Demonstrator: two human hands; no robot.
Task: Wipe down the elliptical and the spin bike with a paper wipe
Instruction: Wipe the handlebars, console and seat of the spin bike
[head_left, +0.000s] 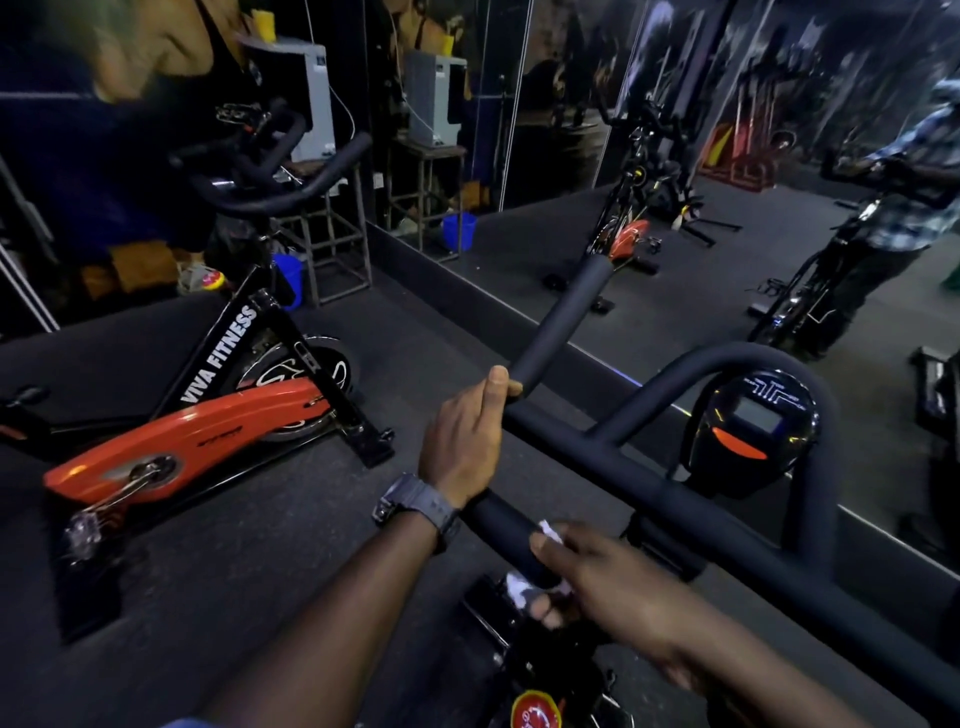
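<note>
Paper wipe (524, 584) sat bunched in my right hand (618, 587), fingers curled round it and round the padded handlebar (597, 457) of the machine in front of me, near its end below the console (753, 426). My left hand (462, 436) gripped the upright grip (561, 317) further along, steadying the frame. To do this stroke well, I judged I should keep the wipe wrapped fully round the foam, twist while sliding along it, and refold to a clean face. The orange spin bike (197, 415) stood well apart on the floor to my left.
</note>
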